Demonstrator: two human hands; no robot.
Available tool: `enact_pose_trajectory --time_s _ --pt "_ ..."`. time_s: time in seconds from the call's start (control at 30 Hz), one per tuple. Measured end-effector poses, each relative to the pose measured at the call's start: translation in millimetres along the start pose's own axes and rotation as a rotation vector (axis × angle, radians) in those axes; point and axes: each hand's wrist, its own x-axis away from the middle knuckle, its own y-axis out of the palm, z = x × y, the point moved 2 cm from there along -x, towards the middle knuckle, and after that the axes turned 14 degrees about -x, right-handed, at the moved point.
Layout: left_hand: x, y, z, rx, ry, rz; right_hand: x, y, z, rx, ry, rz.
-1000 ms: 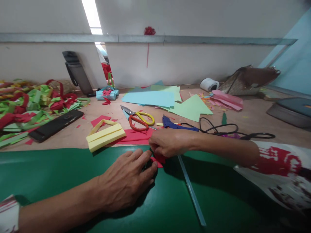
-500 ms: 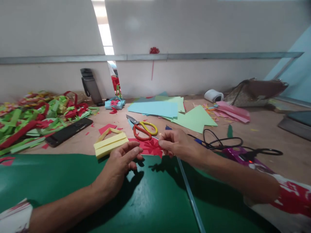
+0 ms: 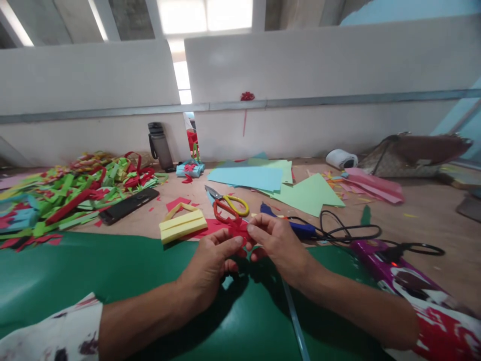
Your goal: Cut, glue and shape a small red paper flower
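Observation:
A cut red paper piece with pointed petals is pinched between my two hands over the front of the table. My left hand grips its left side, thumb and index fingertips pressed together. My right hand holds its right side with closed fingers. Fingers hide part of the piece. Just left of it lies a folded yellow paper bag with a strip handle. Behind my hands are scissors with one orange and one yellow handle. Beside my right hand lies a blue glue gun.
A clear glue stick lies on the green sheet. Coloured paper strips, a phone and a bottle are at left. Blue and green paper sheets lie behind. A black cord runs to a purple power strip.
The view has tilted up and shifted left. My hands have come together, and my left hand has moved right from beside the yellow bag and taken hold of the red paper piece.

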Motion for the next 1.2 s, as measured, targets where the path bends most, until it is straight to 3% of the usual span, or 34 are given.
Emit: enact_pose_trajectory --time_s 0.6,0.7,0.83,0.87,0.9,0.97,1.2 --pt "-7.4 -10.7 -4.5 0.025 -0.028 0.035 4.5 -0.3 7.0 -0.005 0.015 0.008" --pt "-9.5 -17.7 -1.3 0.024 -0.039 0.099 5.5 -4.5 -5.8 0.042 -0.033 0.027" --pt "-17.9 -37.1 7.5 -0.001 0.010 0.220 -4.1 -5.4 -44.0 0.135 -0.162 0.076" --pt "-21.0 -42.6 9.5 0.000 0.030 0.241 -10.3 -3.2 -51.9 0.208 -0.194 0.070" --pt "-24.2 -47.7 11.2 0.002 0.049 0.257 -18.0 0.8 -57.7 0.482 -0.259 0.048" --pt "-29.9 -55.8 13.5 0.006 0.071 0.280 -38.1 8.7 -57.5 0.658 -0.261 -0.007" --pt "-33.1 -60.7 16.1 -0.003 0.063 0.255 -115.0 28.1 -9.0 1.123 -0.046 -0.138"
